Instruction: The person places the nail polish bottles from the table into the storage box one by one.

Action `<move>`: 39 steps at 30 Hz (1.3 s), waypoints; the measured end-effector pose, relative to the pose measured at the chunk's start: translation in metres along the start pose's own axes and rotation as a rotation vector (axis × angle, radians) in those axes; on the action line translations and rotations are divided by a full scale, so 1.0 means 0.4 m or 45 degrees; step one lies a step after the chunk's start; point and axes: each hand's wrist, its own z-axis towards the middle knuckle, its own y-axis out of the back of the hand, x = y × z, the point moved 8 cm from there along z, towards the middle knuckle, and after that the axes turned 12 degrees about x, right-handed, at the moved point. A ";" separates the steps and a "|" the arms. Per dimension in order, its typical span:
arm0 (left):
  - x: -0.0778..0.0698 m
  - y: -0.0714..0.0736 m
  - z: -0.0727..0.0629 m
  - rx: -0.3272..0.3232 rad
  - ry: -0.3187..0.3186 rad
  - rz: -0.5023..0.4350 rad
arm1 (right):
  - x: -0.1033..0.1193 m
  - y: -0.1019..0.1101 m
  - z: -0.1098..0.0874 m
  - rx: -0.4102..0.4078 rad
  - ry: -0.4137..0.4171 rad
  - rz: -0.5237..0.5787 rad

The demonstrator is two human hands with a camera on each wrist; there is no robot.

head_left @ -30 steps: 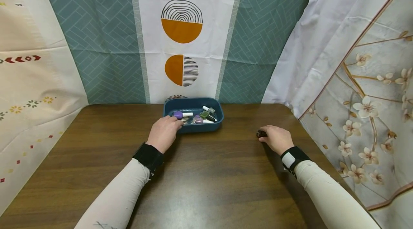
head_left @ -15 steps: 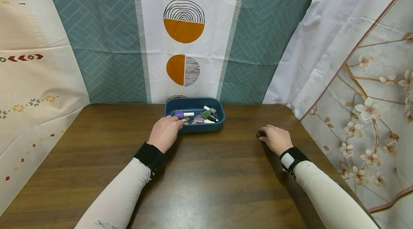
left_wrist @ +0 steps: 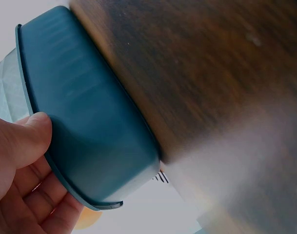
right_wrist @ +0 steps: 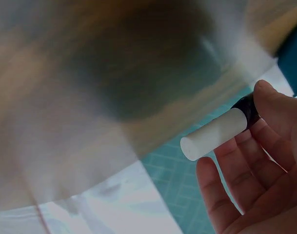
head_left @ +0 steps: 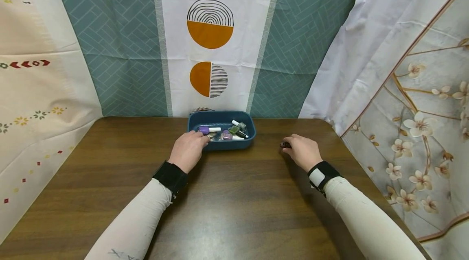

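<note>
A dark nail polish bottle (head_left: 284,145) with a white cap (right_wrist: 214,135) is pinched by my right hand (head_left: 302,152), to the right of a blue bin (head_left: 234,145). The right wrist view has the thumb on the bottle's dark body, the cap pointing away from the palm. At the bin's front left corner, my left hand (head_left: 187,151) grips the rim; in the left wrist view its thumb (left_wrist: 38,129) presses the outer wall. Inside the bin lie several nail polish bottles, among them a purple one (head_left: 203,130) and a green one (head_left: 233,130).
A brown wooden table (head_left: 227,203) carries the bin at its far edge. Behind it hangs a patterned curtain (head_left: 124,48). A floral cloth (head_left: 414,150) borders the right side, and a cream cloth (head_left: 44,97) the left.
My right hand has moved left toward the bin, and slightly farther from me, with the dark nail polish bottle. The left hand stays on the rim. The view has shifted slightly.
</note>
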 end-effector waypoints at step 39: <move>-0.009 0.012 -0.005 -0.056 -0.029 0.029 | 0.218 0.100 0.150 -0.119 0.143 0.028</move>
